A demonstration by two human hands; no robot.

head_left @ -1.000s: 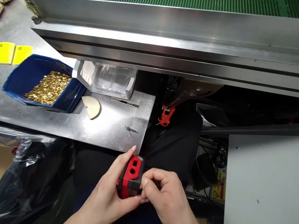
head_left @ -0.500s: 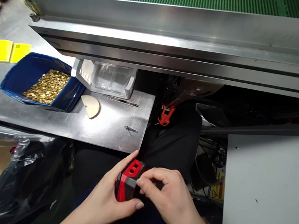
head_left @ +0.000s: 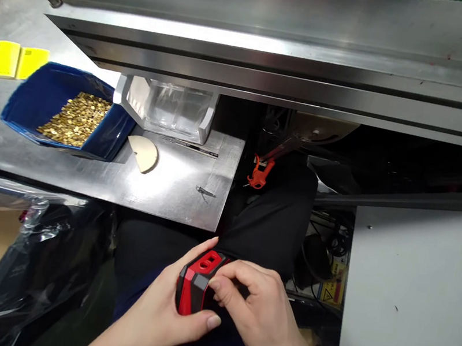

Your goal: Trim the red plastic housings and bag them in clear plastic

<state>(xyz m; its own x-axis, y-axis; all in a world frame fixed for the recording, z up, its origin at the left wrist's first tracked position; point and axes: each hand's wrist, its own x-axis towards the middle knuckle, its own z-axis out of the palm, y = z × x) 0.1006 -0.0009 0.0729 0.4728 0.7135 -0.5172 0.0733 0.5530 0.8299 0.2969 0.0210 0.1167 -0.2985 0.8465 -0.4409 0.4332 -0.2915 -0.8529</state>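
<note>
A red and black device (head_left: 196, 284) with a round hole and a square hole in its red top is held low in front of my lap. My left hand (head_left: 169, 303) wraps round its left side, thumb in front and index finger along the far side. At the device's right edge, my right hand (head_left: 252, 299) is closed in a pinch, thumb against index finger. Whatever may be between those fingertips is too small or hidden to make out.
On the metal table (head_left: 165, 198) are a blue bin (head_left: 26, 105) of brass pieces, a clear-fronted bin (head_left: 175, 108), a cream half-disc (head_left: 144, 153), tweezers (head_left: 195, 147) and yellow labels (head_left: 3, 60). An orange air gun (head_left: 259, 173) hangs beyond my lap; a white panel (head_left: 417, 296) stands right.
The view has tilted down a little, so the table and conveyor frame appear higher. Both hands keep nearly the same hold on the device, which sits slightly differently angled.
</note>
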